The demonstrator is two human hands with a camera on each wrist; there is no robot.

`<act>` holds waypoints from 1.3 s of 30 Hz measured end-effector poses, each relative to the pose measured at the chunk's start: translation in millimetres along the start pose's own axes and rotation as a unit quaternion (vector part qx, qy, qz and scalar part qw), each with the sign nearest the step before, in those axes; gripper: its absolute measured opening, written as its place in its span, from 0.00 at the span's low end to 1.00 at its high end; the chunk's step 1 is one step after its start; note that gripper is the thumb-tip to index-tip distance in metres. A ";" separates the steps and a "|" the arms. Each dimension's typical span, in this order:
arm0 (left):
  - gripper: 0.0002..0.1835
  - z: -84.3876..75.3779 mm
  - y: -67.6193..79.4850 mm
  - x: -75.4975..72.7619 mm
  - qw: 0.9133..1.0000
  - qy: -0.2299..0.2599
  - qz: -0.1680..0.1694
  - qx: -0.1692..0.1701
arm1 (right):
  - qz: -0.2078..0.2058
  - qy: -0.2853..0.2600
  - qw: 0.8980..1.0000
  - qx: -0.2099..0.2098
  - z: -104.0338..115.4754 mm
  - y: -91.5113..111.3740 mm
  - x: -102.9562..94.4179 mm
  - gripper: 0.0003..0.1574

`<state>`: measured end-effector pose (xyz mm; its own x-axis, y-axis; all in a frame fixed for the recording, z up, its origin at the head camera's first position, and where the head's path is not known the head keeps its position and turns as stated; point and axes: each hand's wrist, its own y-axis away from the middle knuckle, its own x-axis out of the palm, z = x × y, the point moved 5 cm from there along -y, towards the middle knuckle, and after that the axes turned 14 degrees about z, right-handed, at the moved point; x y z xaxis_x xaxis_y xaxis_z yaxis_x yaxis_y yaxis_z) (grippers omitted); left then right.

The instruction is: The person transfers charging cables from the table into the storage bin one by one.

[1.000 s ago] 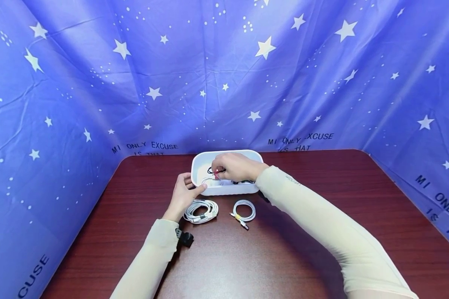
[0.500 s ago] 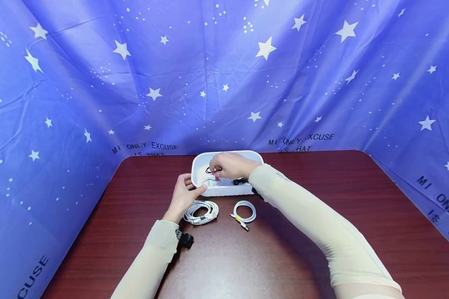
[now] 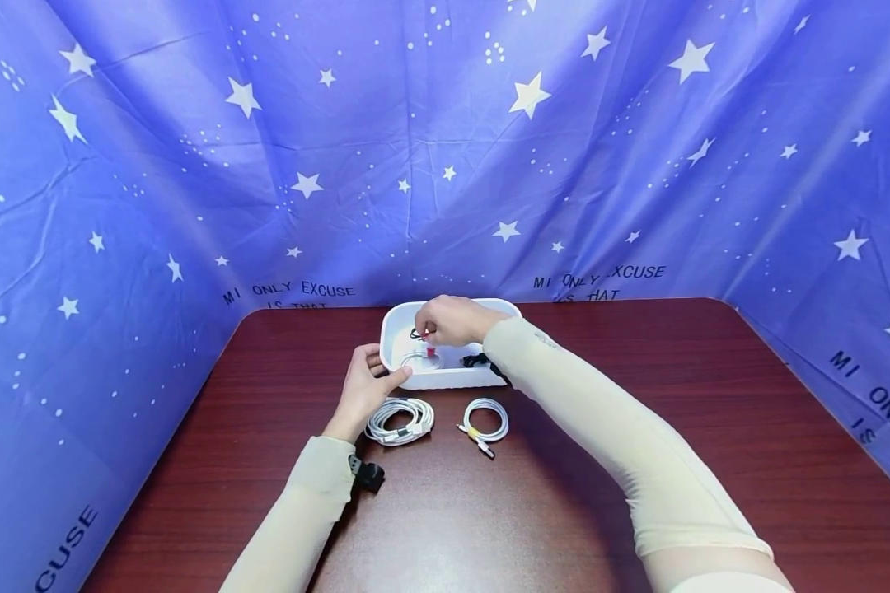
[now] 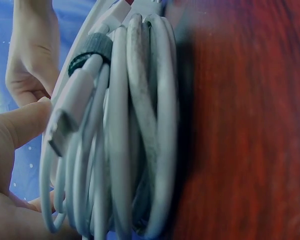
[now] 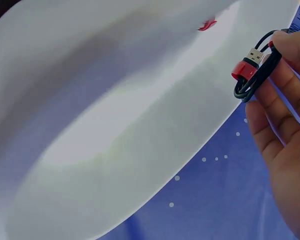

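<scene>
My left hand [image 3: 363,392] grips the left end of a white plastic bin [image 3: 452,379], thumb at the front corner and fingers along the outer side. Over the bin, my right hand [image 3: 456,319] pinches a coiled black USB cable [image 5: 260,75] with a red tie, its metal plug showing in the right wrist view. Inside the bin lie a small red piece [image 3: 430,352], a thin white loop [image 3: 409,357] beside it, and a black bundle [image 3: 476,360] toward the right, partly hidden by the sleeve. A thick white cable coil [image 4: 120,125] lies close to my left wrist.
In front of the bin, the thick coil sits at left and a smaller white USB cable [image 3: 485,402] with a yellow tie at right, both on the dark red wooden table [image 3: 601,362]. A blue star-printed curtain [image 3: 445,123] surrounds the table's back and sides.
My right hand has shifted slightly left and up from the bin's floor with the black cable, and the right forearm swung left. More of the black bundle and red piece shows. My left hand stays put.
</scene>
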<state>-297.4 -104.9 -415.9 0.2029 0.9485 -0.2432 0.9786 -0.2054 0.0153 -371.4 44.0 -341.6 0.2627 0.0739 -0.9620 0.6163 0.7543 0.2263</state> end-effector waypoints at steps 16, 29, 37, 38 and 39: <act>0.36 -1.9 -1.7 -1.0 1.000 0.001 -0.001 0.004 | 0.051 0.018 0.995 0.078 -9.8 -20.5 5.9 0.05; 0.36 0.2 -4.4 -0.1 1.000 0.000 0.000 0.000 | 0.074 0.031 0.993 0.088 -10.5 -24.9 0.1 0.05; 0.36 2.3 -3.9 -0.4 1.000 -0.007 0.000 0.000 | 0.087 0.047 0.992 0.084 -10.8 -31.9 2.0 0.01; 0.36 2.4 -3.7 -1.0 1.000 -0.008 -0.002 0.001 | 0.088 0.048 0.992 0.083 -10.3 -33.4 2.9 0.01; 0.35 2.4 -3.5 -1.5 1.000 -0.008 -0.003 0.000 | 0.089 0.051 0.991 0.083 -9.8 -34.8 3.8 0.02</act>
<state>-301.2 -106.1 -418.0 0.1957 0.9457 -0.2596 0.9799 -0.1992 0.0129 -399.2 24.4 -354.7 0.3074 0.2675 -0.9132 0.6829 0.6063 0.4075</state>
